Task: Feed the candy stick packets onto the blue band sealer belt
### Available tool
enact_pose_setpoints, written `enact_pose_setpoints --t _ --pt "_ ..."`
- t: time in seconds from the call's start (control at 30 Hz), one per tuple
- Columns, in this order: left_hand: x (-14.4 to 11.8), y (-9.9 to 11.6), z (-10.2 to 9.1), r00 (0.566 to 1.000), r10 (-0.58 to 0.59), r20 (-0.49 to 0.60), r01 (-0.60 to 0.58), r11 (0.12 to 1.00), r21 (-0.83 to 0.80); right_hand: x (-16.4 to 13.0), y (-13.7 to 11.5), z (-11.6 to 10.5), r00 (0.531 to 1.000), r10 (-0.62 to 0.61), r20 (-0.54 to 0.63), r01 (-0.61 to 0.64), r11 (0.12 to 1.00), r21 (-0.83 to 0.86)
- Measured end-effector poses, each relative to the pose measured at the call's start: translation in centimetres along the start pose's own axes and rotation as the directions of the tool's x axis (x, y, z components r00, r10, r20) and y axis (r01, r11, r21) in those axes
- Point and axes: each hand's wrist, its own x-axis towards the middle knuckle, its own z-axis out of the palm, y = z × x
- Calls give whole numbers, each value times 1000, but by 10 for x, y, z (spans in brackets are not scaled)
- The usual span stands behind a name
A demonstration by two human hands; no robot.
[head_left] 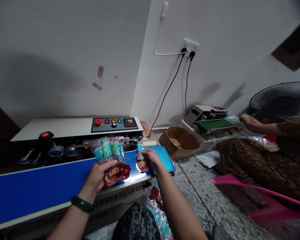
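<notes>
L hand [99,176] grips a fanned stack of cartoon-print packets [111,156] w/ teal tubes inside, held just above the blue conveyor belt [40,188] of the sealing machine [72,133]. R hand [152,158] pinches a single packet [141,161] flat on the belt's right end, just right of the stack. Green bangle [82,204] on L wrist. Beyond the machine's right end: cardboard box [181,141], 2nd sealer [210,120], a co-worker's hand [250,122], fan [281,100].
</notes>
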Motion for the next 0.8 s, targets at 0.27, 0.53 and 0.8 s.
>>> enact_pose_setpoints --t 0.27,0.53,0.8 --pt "5 -8 1 998 36 54 -35 999 -23 -36 -15 36 972 -151 179 155 988 -5" --pt "2 -11 11 991 91 98 -93 996 11 -62 -4 54 960 -248 128 232 964 127" --pt "3 -11 11 994 85 74 -87 996 28 -59 2 40 985 -167 42 153 962 226"
